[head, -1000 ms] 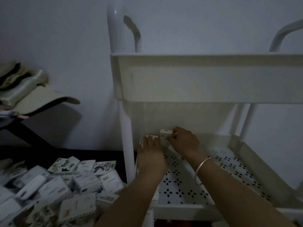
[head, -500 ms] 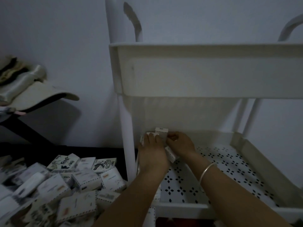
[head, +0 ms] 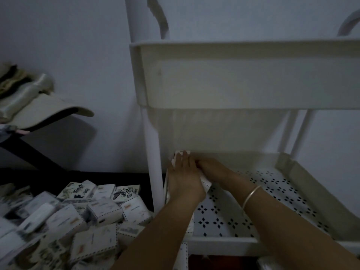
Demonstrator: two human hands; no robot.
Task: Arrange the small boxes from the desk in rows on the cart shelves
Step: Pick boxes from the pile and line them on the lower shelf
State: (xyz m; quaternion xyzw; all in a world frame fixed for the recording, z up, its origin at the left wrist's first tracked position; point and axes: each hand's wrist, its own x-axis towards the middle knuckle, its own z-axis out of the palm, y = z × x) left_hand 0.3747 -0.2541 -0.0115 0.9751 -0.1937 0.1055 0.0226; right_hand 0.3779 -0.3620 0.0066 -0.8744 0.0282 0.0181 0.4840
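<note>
dim white cart shelf [head: 224,240]: your left hand [head: 183,178] lies flat, fingers straight, on the small boxes [head: 178,155] in its back left corner. your right hand [head: 214,170] has closed in against it, and i cannot tell its grip. the box that stood up between your hands half a second ago no longer shows above them. loose boxes [head: 101,211] heap the bench [head: 58,178].

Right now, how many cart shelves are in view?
2: an upper shelf across the top, and a perforated shelf below it, where the left hand and right hand work at the back left corner. Lower shelves may be hidden.
</note>
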